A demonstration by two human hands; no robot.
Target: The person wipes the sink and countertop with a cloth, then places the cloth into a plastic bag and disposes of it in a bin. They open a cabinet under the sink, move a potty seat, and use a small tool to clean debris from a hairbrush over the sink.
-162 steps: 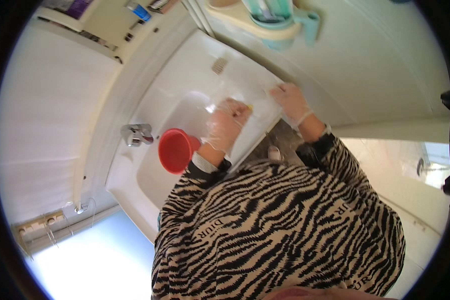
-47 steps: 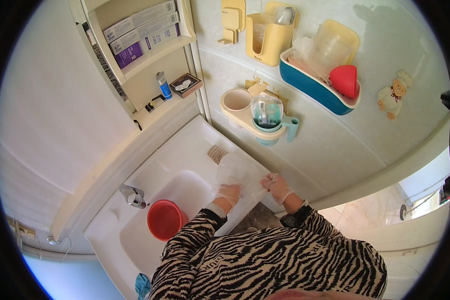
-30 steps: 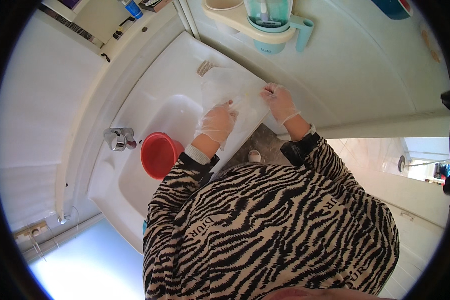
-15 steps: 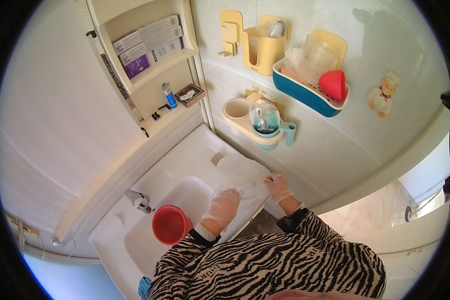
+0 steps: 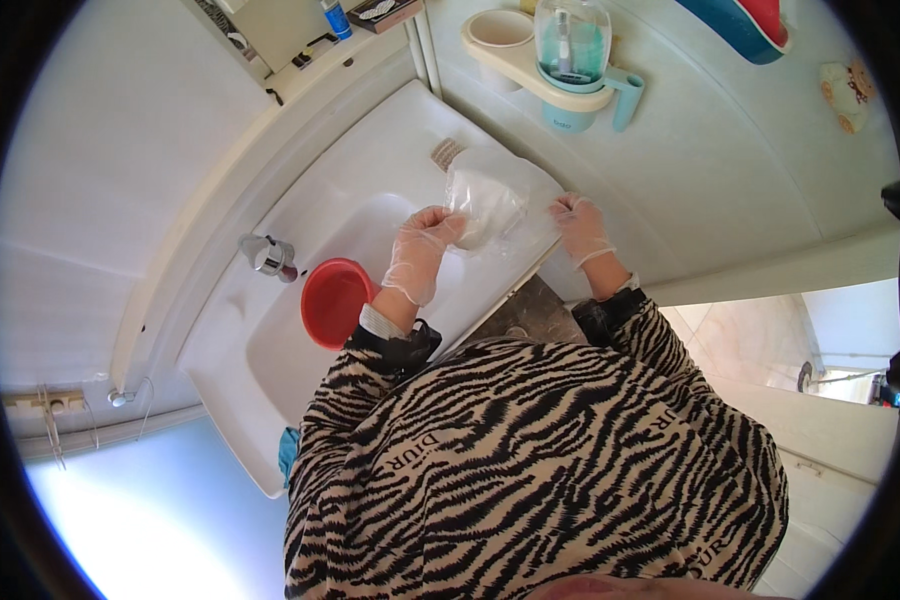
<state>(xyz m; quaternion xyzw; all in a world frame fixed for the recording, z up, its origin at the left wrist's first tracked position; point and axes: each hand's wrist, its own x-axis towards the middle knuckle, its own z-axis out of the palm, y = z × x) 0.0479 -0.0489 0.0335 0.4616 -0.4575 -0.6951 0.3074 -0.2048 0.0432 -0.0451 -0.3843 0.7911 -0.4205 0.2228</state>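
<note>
Both my hands wear thin clear plastic gloves. My left hand [image 5: 425, 245] pinches the edge of a crinkled clear plastic bag [image 5: 488, 205] above the sink's right-hand ledge. At the ledge's right edge, my right hand [image 5: 582, 228] has its fingertips pressed together by the white sheet-like piece [image 5: 535, 185]; what they hold is too small to make out. That white piece lies partly under the bag, and whether it is cloth or plastic I cannot tell. A beige ribbed item [image 5: 446, 153] touches its far end. In the basin, left of my left hand, stands a red plastic tub [image 5: 337, 303].
The white sink [image 5: 300, 225] has a chrome faucet [image 5: 268, 257] on its left. A wall-mounted cup holder [image 5: 530, 80] with a clear cup [image 5: 572, 45] hangs beyond the ledge. A teal cloth [image 5: 288, 455] hangs at the sink's near edge. Mirror-cabinet shelf [image 5: 300, 62] holds small items.
My view has tilted down, so the sink and hands sit higher in it. My left hand now pinches the clear plastic bag, which shows more spread out.
</note>
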